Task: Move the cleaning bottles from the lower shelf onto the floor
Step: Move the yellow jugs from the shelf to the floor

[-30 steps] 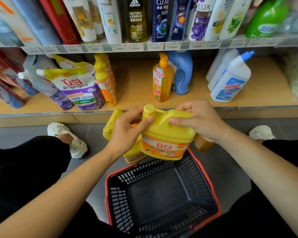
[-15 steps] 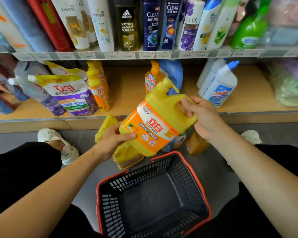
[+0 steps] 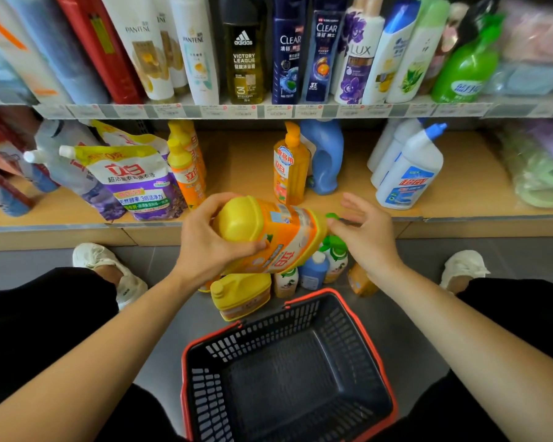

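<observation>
- Head view: left hand (image 3: 211,247) was wrapped around the yellow plastic jug with the orange label (image 3: 278,237), which lay on its side at centre frame.
- Right hand (image 3: 369,237) hung loose, fingers spread, holding nothing, its fingertips at the jug's right end; contact unclear.
- Just below, a second yellow jug (image 3: 240,295) stood on the grey floor (image 3: 29,260), beside the black red-rimmed basket (image 3: 358,362).
- On the lower wooden shelf (image 3: 243,167) stood an orange pump bottle (image 3: 289,167) and a blue detergent jug (image 3: 324,154).
</observation>
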